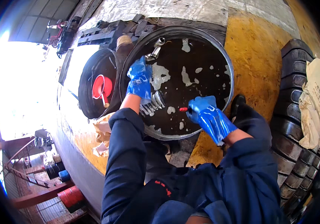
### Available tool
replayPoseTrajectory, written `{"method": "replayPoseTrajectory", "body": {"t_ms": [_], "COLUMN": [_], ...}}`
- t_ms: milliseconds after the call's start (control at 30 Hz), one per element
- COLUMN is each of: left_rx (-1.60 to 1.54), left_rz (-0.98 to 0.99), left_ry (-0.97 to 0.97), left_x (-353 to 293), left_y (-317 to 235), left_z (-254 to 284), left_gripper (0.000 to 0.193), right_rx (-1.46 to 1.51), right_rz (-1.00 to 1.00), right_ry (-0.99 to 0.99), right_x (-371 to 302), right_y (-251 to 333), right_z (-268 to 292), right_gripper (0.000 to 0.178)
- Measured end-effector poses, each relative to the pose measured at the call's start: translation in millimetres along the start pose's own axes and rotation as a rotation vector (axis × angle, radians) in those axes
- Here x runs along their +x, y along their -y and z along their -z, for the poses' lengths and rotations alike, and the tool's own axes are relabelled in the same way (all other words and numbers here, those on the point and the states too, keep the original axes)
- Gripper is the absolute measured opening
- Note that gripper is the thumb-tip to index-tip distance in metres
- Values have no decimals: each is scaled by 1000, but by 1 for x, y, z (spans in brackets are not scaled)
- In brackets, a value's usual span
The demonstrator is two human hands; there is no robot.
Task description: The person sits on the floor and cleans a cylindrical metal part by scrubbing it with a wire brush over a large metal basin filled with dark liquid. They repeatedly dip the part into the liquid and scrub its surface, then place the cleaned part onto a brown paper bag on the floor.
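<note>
A large round metal basin (pixel 231 80) holds dark liquid with patches of pale foam. My left hand (pixel 139 76), in a blue rubber glove, is over the basin's left side, its fingers curled; what they hold is hidden. Just beyond it a shiny metal part (pixel 155 50) with a round end leans at the inner wall. Several ribbed silvery metal pieces (pixel 153 104) show beside my left wrist. Over the near right part of the basin, my gloved right hand (pixel 206 112) is closed around a thin object with a red end (pixel 183 109); the rest of that object is covered by the glove.
Left of the basin stands a smaller dark tub (pixel 87 87) with a red dipper (pixel 102 87) in it. Dark blocks and a pallet (pixel 102 35) lie behind. Stacked dark segmented metal parts (pixel 292 108) rise at the right, with a brown paper sack (pixel 315 104) on top.
</note>
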State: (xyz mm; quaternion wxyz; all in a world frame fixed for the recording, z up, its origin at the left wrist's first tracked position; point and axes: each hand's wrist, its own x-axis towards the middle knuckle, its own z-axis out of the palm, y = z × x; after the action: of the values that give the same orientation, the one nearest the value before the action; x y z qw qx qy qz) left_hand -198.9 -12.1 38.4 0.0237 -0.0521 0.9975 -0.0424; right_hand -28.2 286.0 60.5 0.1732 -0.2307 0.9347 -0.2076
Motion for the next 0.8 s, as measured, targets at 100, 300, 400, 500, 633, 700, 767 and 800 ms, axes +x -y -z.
{"method": "replayPoseTrajectory", "body": {"t_ms": [100,300,400,500,633,700,767,800], "left_rx": [217,353,401,412,322,228,-54,-245], "left_rz": [-145,-228,-158,-151,-106,-135,-179,-220], "left_ry": [-155,-81,-91,-80,81,45,-19,-91], "left_x": [45,79,82,87,87,73,45,23], "left_y": [-15,-35,-32,-41,-52,-34,-13,8], "left_z": [-35,-48,-52,-43,-17,-11,-6,-10], "left_gripper": [55,58,54,42,32,31,31,32], "right_rx": [-24,-29,-21,11,39,21,-10,-16], "right_rz": [-74,-115,-99,-63,-87,-95,-104,-98], "right_ry": [127,230,223,118,172,178,134,139], "right_x": [3,7,9,6,4,6,8,10], "right_y": [-6,-10,-7,-12,-13,-12,-12,-10], "right_z": [9,16,10,-1,-5,-9,-14,-13], "right_gripper": [25,36,37,36,30,28,24,24]}}
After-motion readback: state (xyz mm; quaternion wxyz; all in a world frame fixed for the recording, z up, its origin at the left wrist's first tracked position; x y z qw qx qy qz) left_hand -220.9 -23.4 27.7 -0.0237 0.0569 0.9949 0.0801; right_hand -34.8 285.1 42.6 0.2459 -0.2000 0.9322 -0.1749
